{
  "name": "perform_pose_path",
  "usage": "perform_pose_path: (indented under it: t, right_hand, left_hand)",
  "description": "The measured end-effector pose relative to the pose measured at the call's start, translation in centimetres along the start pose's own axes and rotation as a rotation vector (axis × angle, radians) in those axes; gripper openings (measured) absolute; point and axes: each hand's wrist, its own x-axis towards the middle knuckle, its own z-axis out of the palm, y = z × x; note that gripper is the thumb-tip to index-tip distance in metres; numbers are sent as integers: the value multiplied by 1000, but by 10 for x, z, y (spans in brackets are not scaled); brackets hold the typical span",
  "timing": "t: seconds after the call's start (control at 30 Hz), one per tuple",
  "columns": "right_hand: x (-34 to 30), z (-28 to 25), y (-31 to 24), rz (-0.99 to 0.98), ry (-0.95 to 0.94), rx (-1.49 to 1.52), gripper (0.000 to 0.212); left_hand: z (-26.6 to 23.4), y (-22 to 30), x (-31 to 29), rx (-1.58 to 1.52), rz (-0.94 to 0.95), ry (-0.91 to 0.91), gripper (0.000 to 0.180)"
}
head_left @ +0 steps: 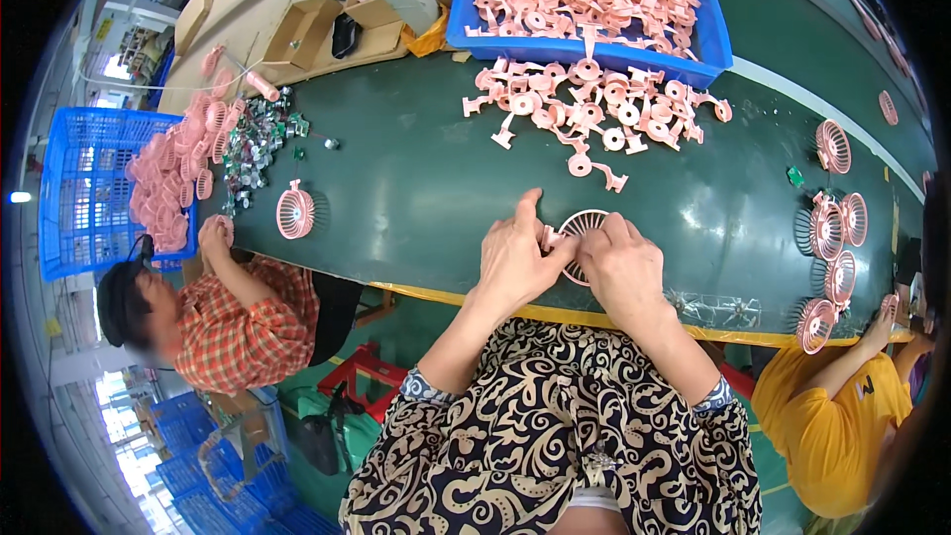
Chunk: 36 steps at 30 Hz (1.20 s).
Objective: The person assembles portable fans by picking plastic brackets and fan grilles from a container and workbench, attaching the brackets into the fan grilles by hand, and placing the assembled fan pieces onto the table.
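A round pink fan cage (586,225) with thin radial ribs is held over the green table in front of me. My right hand (624,263) has its fingers curled on the right side of the cage and hides part of it. My left hand (518,253) grips a small pink plastic part (552,236) at the cage's left edge, its index finger pointing up and away. Most of that part is covered by the fingers. Beyond my hands lies a loose pile of pink plastic brackets (594,104), with one bracket (580,164) at its near edge.
A blue bin (715,59) heaped with pink brackets stands behind the pile. Fan cages (827,228) line the right, near a person in yellow. At left, another person in a checked shirt works beside circuit boards (253,144), a fan cage (295,213) and a blue basket (74,188).
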Motion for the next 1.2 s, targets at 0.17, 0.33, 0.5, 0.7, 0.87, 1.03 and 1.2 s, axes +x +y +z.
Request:
perform_pose_path:
  t: [0.17, 0.33, 0.5, 0.7, 0.87, 1.03, 1.2]
  right_hand:
    - [-1, -3, 0, 10, 6, 28, 22]
    - [0, -12, -8, -36, 57, 248, 32]
    - [-12, -37, 2, 1, -39, 352, 57]
    - [-42, -62, 73, 323, 135, -8, 47]
    - [-55, -80, 123, 567, 300, -149, 36]
    - [-17, -60, 99, 310, 247, 6, 30]
    - [44, -28, 48, 83, 277, 115, 29]
  left_hand:
    - [15, -12, 2, -73, 17, 56, 62]
    - [5, -13, -4, -143, -8, 100, 53]
    - [-22, -20, 10, -411, -55, -155, 56]
    - [-88, -98, 24, 223, 38, 655, 40]
    - [-161, -181, 10, 598, -165, 933, 44]
    - [-199, -225, -1, 784, -392, 1065, 54]
    - [-202, -284, -19, 483, -532, 846, 43]
